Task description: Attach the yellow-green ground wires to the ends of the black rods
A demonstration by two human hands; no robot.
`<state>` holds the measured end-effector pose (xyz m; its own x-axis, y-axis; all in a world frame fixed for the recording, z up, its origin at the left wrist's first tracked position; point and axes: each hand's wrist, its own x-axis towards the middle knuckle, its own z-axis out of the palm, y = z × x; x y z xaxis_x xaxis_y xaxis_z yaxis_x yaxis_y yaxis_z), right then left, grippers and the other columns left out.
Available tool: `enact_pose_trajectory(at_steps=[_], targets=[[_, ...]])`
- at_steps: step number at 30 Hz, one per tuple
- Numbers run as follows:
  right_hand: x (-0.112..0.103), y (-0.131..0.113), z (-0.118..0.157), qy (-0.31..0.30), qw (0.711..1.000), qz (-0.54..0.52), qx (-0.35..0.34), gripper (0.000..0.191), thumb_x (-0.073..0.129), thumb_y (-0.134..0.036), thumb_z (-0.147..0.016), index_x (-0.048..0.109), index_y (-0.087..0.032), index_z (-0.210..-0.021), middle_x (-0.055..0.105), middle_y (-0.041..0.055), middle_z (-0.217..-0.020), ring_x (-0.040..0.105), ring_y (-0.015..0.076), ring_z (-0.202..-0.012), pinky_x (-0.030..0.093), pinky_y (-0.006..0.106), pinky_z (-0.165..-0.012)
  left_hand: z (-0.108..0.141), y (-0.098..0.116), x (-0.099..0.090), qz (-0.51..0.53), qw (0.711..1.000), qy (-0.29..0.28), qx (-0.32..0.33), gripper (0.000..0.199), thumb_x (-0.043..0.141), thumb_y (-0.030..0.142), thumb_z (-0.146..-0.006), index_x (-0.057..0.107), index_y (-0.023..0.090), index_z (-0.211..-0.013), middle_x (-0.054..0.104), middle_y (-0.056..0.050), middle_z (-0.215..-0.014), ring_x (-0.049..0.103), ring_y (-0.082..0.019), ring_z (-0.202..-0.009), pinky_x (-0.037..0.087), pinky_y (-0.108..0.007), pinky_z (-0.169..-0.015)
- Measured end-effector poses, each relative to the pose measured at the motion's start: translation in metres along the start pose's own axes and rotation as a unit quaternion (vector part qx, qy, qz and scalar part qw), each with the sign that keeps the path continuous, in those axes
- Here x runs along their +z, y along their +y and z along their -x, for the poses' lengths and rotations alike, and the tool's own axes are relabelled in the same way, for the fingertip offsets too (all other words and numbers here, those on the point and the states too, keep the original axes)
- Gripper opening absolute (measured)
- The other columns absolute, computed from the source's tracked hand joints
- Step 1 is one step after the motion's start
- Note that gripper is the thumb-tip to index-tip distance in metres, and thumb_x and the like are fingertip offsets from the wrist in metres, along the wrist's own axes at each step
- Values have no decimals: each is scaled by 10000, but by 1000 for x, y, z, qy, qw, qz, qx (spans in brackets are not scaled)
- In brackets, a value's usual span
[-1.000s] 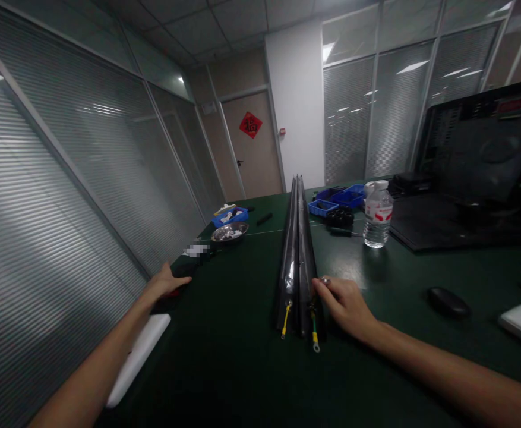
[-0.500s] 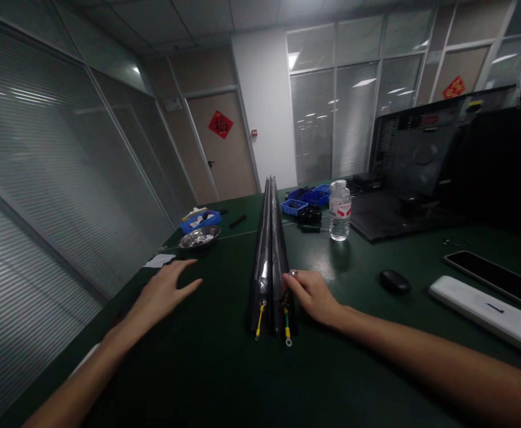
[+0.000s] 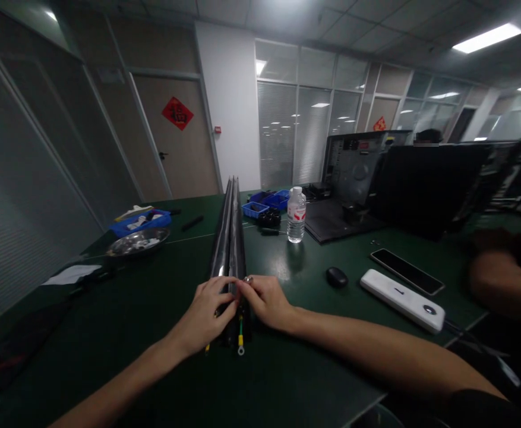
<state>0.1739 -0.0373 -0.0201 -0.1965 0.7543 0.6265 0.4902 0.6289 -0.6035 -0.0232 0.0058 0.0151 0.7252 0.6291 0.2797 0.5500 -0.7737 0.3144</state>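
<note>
Two long black bars in shiny wrapping (image 3: 237,238) lie side by side, pointing away from me. My left hand (image 3: 204,312) rests across their near end, fingers bent over the right bar and fingertips meeting my right hand. My right hand (image 3: 269,302) is closed at the right bar's outer edge, thumb and forefinger pressed together; what they pinch is hidden. Something small and silvery shows at its fingers. From under the hands a green-and-yellow wire with a ring terminal (image 3: 241,343) sticks out. A second yellow wire end (image 3: 207,349) pokes out below my left hand.
A water bottle (image 3: 296,217) stands beyond my right hand, near blue bins (image 3: 255,209). Rightward lie a mouse (image 3: 336,277), a white power bank (image 3: 394,294) and a phone (image 3: 407,270). A metal dish (image 3: 120,246) sits left. Another person's arm (image 3: 501,279) rests far right.
My left hand has come rightward from open air onto the bars, beside my right hand. My right hand stays closed at the right bar. The view has swung to the right.
</note>
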Motion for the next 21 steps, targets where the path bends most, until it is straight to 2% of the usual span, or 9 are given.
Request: enact_pose_trajectory(at_steps=[3, 7, 10, 13, 17, 21], targets=[[0, 0, 0, 1, 1000, -14, -10, 359, 408, -326, -1050, 651, -160, -844, 652, 23, -780, 607, 127, -704, 442, 233, -681, 4, 2, 4, 20, 1000, -13, 15, 341, 437, 386, -978, 730, 256, -1096, 597, -49, -1307, 475, -277, -1248, 359, -523, -1093], [0, -1, 1, 10, 1000, -8, -10, 374, 412, -328, -1046, 628, -167, -787, 628, 17, -735, 583, 124, -660, 426, 238, -659, 4, 5, 4, 10, 1000, -22, 19, 252, 516, 313, -924, 719, 233, -1052, 647, -45, -1225, 428, -299, -1289, 309, -544, -1123], [0, -2, 2, 11, 1000, 3, -4, 391, 406, -337, -1046, 616, -168, -763, 593, 13, -703, 558, 125, -634, 410, 244, -638, 4, 10, 2, 13, 999, -31, 19, 213, 532, 257, -897, 710, 218, -1006, 664, -50, -1155, 424, -302, -1280, 339, -527, -1107], [1, -2, 2, 17, 1000, -16, -12, 387, 415, -328, -1044, 618, -166, -758, 581, 7, -697, 541, 116, -616, 400, 241, -625, 5, 14, 1, 32, 999, -16, 39, 193, 518, 212, -900, 704, 209, -951, 641, -52, -1165, 447, -265, -1244, 357, -462, -1117], [1, -1, 3, 14, 1000, -18, -11, 396, 426, -336, -1041, 623, -159, -748, 551, 0, -670, 526, 112, -595, 386, 242, -599, 7, 14, 1, 54, 997, -25, 39, 194, 502, 221, -928, 689, 190, -967, 605, -73, -1179, 519, -230, -1136, 443, -398, -1034], [1, -1, 4, 4, 1000, -21, -9, 409, 414, -341, -1044, 636, -157, -753, 558, 4, -672, 538, 117, -600, 395, 248, -603, 7, 15, 1, 66, 997, -30, 38, 182, 490, 223, -941, 665, 175, -929, 627, -67, -1055, 535, -220, -1080, 447, -390, -1015]])
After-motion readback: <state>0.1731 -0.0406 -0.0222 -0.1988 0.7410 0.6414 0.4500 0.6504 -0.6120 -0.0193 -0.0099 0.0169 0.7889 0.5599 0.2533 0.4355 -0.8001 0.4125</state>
